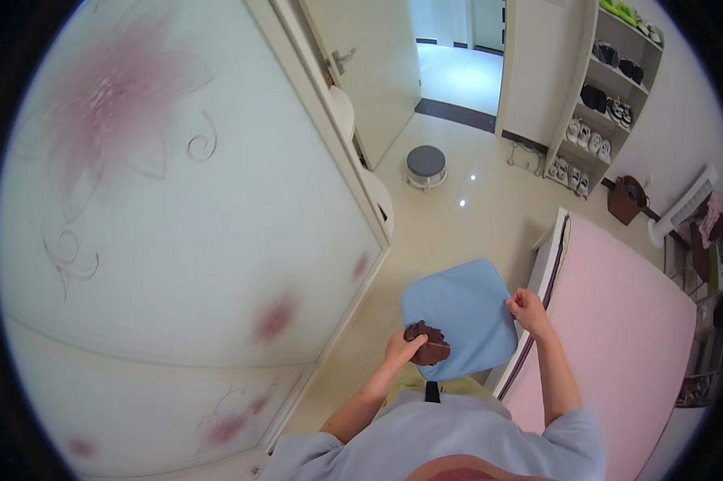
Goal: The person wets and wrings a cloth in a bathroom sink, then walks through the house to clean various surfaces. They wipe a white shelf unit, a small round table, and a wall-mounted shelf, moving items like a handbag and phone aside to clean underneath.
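A light-blue square cushion or seat pad (pixel 467 306) with rounded corners is held out in front of my waist. My right hand (pixel 527 311) pinches its right edge between thumb and fingers. My left hand (pixel 405 349) grips a crumpled dark-brown piece of cloth or soft material (pixel 429 353) at the pad's lower left corner. The brown piece lies over the blue surface. Whether my left fingers also hold the pad beneath it is hidden.
To the right is a bed with a pink cover (pixel 620 312). A frosted sliding wardrobe door (pixel 205 240) with flower prints fills the left. Ahead are a round grey stool (pixel 426 165), an open door (pixel 367 72), a shoe rack (pixel 608 99), a brown bin (pixel 626 201) and a white tower fan (pixel 685 207).
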{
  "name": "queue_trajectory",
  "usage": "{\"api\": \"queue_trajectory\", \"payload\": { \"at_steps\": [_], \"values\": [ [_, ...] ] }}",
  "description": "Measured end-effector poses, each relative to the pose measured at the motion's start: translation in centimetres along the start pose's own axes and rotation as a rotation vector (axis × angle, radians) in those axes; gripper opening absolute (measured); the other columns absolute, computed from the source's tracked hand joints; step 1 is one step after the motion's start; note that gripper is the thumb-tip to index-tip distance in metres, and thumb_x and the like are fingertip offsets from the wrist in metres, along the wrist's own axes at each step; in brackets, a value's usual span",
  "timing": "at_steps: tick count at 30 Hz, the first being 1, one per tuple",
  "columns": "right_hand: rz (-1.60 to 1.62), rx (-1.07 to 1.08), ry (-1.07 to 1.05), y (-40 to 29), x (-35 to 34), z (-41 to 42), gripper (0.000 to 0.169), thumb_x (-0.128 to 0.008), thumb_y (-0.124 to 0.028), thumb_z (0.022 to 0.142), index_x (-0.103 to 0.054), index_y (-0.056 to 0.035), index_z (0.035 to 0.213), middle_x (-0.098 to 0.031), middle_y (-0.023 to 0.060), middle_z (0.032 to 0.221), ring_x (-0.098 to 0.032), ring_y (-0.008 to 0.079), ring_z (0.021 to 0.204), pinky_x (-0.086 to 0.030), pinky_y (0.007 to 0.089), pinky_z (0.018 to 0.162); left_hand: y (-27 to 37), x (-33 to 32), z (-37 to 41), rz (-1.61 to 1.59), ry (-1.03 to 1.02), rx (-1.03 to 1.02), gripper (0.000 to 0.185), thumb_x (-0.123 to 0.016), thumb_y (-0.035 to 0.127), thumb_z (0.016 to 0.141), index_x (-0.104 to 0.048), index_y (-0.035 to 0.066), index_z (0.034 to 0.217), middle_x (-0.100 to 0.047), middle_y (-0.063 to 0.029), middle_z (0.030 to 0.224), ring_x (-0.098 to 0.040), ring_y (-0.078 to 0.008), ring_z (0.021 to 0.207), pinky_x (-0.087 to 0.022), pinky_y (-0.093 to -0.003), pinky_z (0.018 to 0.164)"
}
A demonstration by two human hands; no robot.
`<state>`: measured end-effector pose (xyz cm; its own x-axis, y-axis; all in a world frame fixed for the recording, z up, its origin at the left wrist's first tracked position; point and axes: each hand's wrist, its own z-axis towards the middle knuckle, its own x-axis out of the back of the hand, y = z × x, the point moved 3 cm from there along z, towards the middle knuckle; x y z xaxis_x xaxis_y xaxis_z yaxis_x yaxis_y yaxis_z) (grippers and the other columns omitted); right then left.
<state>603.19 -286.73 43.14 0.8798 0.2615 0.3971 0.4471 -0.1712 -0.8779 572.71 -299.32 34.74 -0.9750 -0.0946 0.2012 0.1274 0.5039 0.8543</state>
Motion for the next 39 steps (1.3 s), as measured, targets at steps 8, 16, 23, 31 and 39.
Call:
{"api": "queue_trajectory", "payload": {
  "at_steps": [8,16,23,31,39],
  "values": [
    [0.009,-0.072,0.136,2.2,7.6,17.2,0.019,-0.061,-0.011,0.085,-0.052,-0.0012,0.072,-0.052,0.0031,0.059,-0.046,0.0095,0.054,-0.040,0.0272,0.050,9.9,-5.5,19.6,0.024,-0.076,-0.186,0.052,-0.064,0.044,0.073,-0.064,0.007,0.110,-0.067,-0.0145,0.100,-0.063,-0.0318,0.094,-0.047,-0.0386,0.082],
    [-0.080,-0.092,0.098,-2.3,11.7,38.1,0.021,-0.060,-0.016,0.087,-0.055,0.0003,0.075,-0.054,0.0028,0.061,-0.047,0.0092,0.057,-0.041,0.0273,0.053,20.5,-6.6,37.5,0.101,-0.040,-0.068,0.051,-0.066,0.045,0.070,-0.066,0.006,0.103,-0.068,-0.0162,0.092,-0.065,-0.0303,0.090,-0.048,-0.0389,0.078],
    [-0.045,-0.076,-0.025,-2.4,10.4,54.3,0.020,-0.061,-0.016,0.087,-0.054,-0.0009,0.076,-0.053,0.0006,0.062,-0.046,0.0082,0.058,-0.039,0.0261,0.053,21.6,-6.4,48.7,-0.012,0.154,0.076,0.049,-0.068,0.043,0.068,-0.068,0.005,0.099,-0.069,-0.0147,0.090,-0.065,-0.0287,0.086,-0.049,-0.0376,0.078],
    [-0.078,-0.096,-0.361,2.2,3.5,74.5,0.017,-0.062,-0.015,0.085,-0.056,-0.0013,0.077,-0.052,0.0023,0.062,-0.047,0.0103,0.058,-0.042,0.0279,0.056,17.4,-8.7,59.3,-0.259,0.446,0.383,0.048,-0.071,0.037,0.070,-0.067,0.001,0.100,-0.069,-0.0137,0.094,-0.065,-0.0263,0.087,-0.049,-0.0360,0.077],
    [-0.336,-0.077,-0.697,10.9,-4.8,88.8,0.022,-0.060,-0.024,0.085,-0.057,-0.0022,0.080,-0.058,0.0109,0.067,-0.056,0.0213,0.062,-0.045,0.0352,0.059,12.1,-14.2,68.1,-0.451,0.687,0.621,0.047,-0.072,0.028,0.075,-0.063,-0.004,0.108,-0.065,-0.0119,0.100,-0.062,-0.0211,0.090,-0.050,-0.0327,0.078]
  ]
}}
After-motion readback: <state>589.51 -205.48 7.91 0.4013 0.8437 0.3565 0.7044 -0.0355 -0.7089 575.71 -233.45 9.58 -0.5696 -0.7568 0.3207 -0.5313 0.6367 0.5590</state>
